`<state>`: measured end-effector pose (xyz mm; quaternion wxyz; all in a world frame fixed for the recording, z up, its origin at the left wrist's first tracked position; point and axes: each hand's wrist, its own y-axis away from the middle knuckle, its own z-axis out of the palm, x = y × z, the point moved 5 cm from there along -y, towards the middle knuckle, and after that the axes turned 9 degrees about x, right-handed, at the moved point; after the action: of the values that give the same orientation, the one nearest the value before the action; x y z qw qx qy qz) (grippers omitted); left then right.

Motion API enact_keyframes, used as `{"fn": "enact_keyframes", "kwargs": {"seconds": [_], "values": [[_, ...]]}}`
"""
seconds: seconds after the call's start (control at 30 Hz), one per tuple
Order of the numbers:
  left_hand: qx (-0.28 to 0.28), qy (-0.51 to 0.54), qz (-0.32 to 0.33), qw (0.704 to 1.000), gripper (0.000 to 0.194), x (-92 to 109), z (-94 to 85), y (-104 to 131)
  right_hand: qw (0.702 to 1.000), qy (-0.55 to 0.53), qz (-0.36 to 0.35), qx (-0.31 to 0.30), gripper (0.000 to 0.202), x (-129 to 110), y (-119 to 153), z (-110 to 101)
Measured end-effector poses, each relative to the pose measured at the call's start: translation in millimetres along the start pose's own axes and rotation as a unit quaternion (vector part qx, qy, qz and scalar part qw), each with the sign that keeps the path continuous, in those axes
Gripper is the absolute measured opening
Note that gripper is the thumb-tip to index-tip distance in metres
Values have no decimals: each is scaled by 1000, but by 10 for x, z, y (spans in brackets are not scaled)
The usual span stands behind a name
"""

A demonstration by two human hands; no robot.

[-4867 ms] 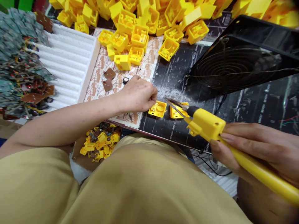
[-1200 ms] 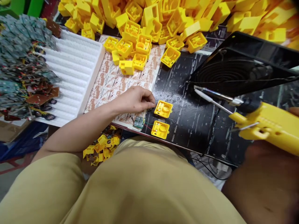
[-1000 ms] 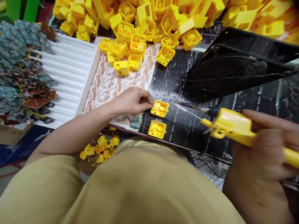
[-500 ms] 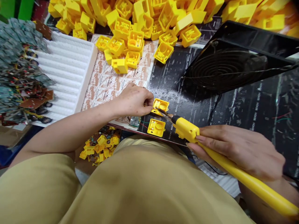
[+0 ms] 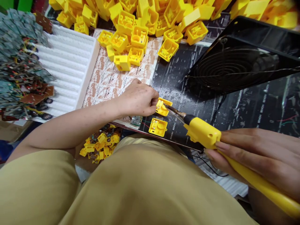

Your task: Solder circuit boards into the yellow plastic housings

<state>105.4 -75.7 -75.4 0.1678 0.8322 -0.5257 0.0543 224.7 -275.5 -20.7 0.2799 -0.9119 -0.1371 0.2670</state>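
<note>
Black, scuffed worktop (image 5: 246, 109) lies beneath a heap of yellow casings (image 5: 124, 22) along the far side. At far left, bunched circuit boards (image 5: 21, 56) with wires rest on a ridged white foam tray (image 5: 70, 59). Next comes a brown-and-white patterned sheet (image 5: 105, 78), with small yellow parts (image 5: 102, 145) below the worktop's near edge. The left hand (image 5: 140, 98) has its fingers curled together at the upper casing (image 5: 162, 107); whatever they pinch is hidden. Nearer the body, a small green board (image 5: 136, 121) sits left of the lower casing (image 5: 158, 127), with red and green wires between. The yellow soldering tool (image 5: 202, 132), clasped in the right hand (image 5: 253, 153), points its metal tip into the upper casing. Behind it stands a tilted black fan (image 5: 234, 65).
</note>
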Motion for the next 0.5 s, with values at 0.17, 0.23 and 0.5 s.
{"fn": "enact_keyframes", "kwargs": {"seconds": [0.17,0.23,0.5], "values": [[10,7,8,1000,14,-5,-9,-1,1000,3,28,3,31,6,1,6],[19,11,15,1000,13,-6,-11,5,999,30,43,-2,27,30,11,36],[14,5,17,1000,12,13,-6,33,998,17,55,35,45,111,56,87]]}}
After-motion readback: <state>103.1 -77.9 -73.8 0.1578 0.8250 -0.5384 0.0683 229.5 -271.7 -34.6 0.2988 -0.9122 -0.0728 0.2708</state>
